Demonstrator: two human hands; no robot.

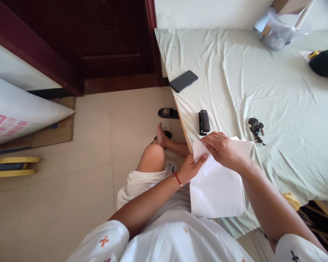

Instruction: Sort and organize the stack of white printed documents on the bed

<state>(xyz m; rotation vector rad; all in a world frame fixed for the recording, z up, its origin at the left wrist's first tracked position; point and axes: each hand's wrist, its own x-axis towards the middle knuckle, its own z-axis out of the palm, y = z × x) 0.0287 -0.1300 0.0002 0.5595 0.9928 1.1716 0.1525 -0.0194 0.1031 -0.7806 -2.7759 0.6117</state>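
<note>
Sheets of white paper (217,193) lie between my body and the edge of a cloth-covered table, partly over it. My left hand (190,168) grips their left edge, thumb on top and the fingers hidden underneath. Over the upper part of the sheets is my right hand (218,147), its fingers together and pressed at the top left corner of the paper. Just beyond those fingertips a black stapler (204,122) rests on the cloth, apart from the hand. More sheet edges show to the right of my right hand, not quite lined up.
A dark phone (184,81) lies near the table's left edge. Right of the paper is a bunch of keys (256,128). A plastic bag (278,34) and a black cap-like object (325,63) sit farther back on the pale green cloth (289,102). Slippers (168,113) are on the floor.
</note>
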